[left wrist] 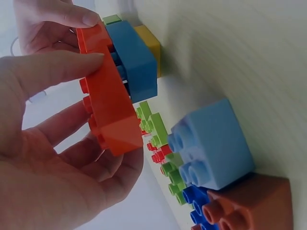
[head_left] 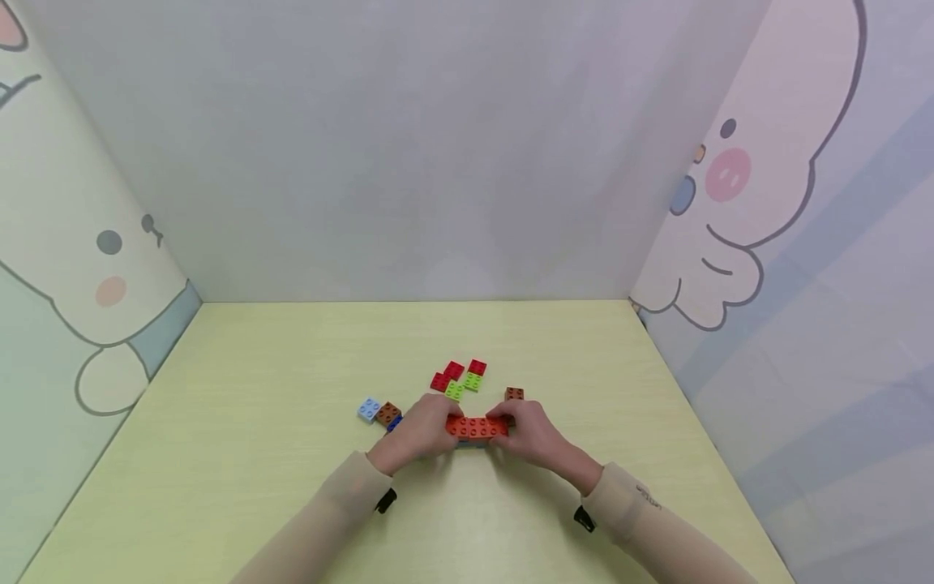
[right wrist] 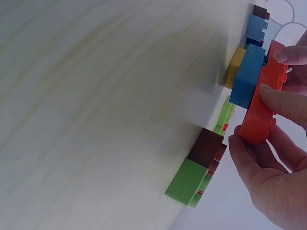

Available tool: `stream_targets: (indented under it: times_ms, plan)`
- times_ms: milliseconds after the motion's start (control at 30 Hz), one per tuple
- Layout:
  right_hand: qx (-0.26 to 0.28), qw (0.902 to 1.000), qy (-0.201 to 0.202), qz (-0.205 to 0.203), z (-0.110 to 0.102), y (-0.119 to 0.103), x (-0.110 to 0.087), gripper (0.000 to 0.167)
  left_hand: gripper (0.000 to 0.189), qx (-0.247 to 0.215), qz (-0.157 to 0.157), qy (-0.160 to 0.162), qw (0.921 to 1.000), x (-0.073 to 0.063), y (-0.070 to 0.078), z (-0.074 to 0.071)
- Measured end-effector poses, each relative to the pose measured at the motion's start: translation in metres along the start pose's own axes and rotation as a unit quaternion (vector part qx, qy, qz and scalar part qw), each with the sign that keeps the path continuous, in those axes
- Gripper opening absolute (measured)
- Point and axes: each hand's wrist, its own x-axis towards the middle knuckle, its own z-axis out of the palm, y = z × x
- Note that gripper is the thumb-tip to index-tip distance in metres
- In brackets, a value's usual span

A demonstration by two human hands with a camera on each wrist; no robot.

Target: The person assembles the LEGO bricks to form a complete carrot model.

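Both hands hold red toy building bricks with studs facing up, in a row with a step partway along. My left hand grips the left end between thumb and fingers. At the right end, my right hand pinches with thumb and fingers. Below the red row, a blue brick sits on a yellow brick. The wrist views show blue studs in a narrow gap under the red, which overhangs the blue brick.
Left of the hands lie a light blue brick, a brown brick and a dark blue brick. Several red bricks and lime green bricks lie behind. Another brown brick stands behind the right hand, beside a green brick.
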Motion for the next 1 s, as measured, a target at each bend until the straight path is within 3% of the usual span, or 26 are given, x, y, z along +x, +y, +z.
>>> stream_targets:
  times_ms: [500, 767, 1000]
  plan:
    - [-0.001, 1.0000, 0.002, 0.005, -0.0004, -0.0003, 0.0001, 0.030, 0.034, 0.014, 0.003, 0.008, 0.9999, 0.0020, -0.0005, 0.0023]
    - [0.001, 1.0000, 0.003, 0.007, -0.0003, 0.0000, -0.0004, 0.030, 0.037, 0.012, -0.018, -0.010, 0.9997, 0.0023, 0.0032, 0.0020]
    - [0.008, 0.9998, 0.002, 0.015, -0.0005, -0.0001, -0.0012, 0.031, 0.034, 0.035, -0.003, -0.008, 0.9993, 0.0018, 0.0047, 0.0023]
